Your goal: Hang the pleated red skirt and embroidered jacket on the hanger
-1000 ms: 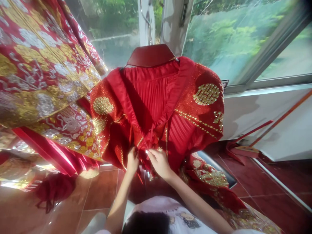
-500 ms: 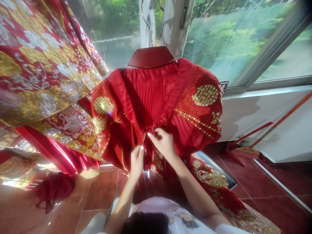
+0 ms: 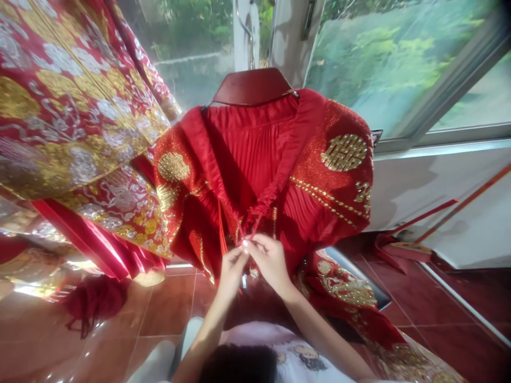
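In front of me a red garment with gold embroidery and a gathered neckline hangs on a wide reddish-brown hanger. Thin red drawstrings come out at the bottom of the neckline. My left hand pinches a drawstring, its fingertips close against those of my right hand. Thumb and fingers of the right hand are closed on the drawstrings too. The exact crossing of the strings is hidden by the fingers. Left of them dangles a loose orange-red cord.
Another red, gold and silver embroidered garment hangs close on the left. Windows stand behind. A dark seat or bench edge shows under embroidered cloth. A red dustpan lies on the tiled floor at right.
My right hand has come down from the neckline edge and met my left hand. The drawstrings now run taut from the neckline to the fingertips. The view has shifted slightly.
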Available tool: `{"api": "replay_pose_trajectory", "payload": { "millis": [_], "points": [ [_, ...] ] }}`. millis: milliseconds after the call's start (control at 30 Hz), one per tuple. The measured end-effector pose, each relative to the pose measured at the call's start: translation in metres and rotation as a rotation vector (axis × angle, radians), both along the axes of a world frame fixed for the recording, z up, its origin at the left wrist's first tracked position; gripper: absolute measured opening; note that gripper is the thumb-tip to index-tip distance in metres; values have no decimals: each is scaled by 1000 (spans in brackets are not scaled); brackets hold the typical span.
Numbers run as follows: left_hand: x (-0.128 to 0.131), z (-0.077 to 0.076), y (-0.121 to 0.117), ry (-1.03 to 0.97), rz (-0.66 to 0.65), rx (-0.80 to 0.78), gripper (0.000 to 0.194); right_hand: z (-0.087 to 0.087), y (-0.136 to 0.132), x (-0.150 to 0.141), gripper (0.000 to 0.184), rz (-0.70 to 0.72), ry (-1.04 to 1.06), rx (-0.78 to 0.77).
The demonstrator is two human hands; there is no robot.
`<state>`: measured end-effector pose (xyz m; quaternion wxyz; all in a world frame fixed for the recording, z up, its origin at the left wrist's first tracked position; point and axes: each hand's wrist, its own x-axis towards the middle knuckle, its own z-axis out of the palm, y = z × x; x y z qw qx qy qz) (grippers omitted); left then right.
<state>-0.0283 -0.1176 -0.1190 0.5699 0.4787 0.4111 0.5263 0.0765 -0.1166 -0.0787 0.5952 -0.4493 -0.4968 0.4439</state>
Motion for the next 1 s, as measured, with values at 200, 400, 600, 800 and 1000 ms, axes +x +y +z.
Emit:
{"api": "replay_pose_trajectory", "payload": {
  "millis": [200,400,600,800,1000],
  "points": [
    [-2,10,-6,-36,92,63,37,-5,-7,-3,16,-93,16,29],
    [-11,28,2,149,394,242,44,-9,-11,-5,19,-101,33,-5],
    [-13,27,12,391,72,297,23,-3,-15,-1,15,-75,-39,62],
    [-29,27,4,60,-182,137,26,-8,-10,8,16,-84,-104,61],
    [-25,51,9,269,-37,370,12,-9,-10,2,17,-118,-203,133]
  ]
}}
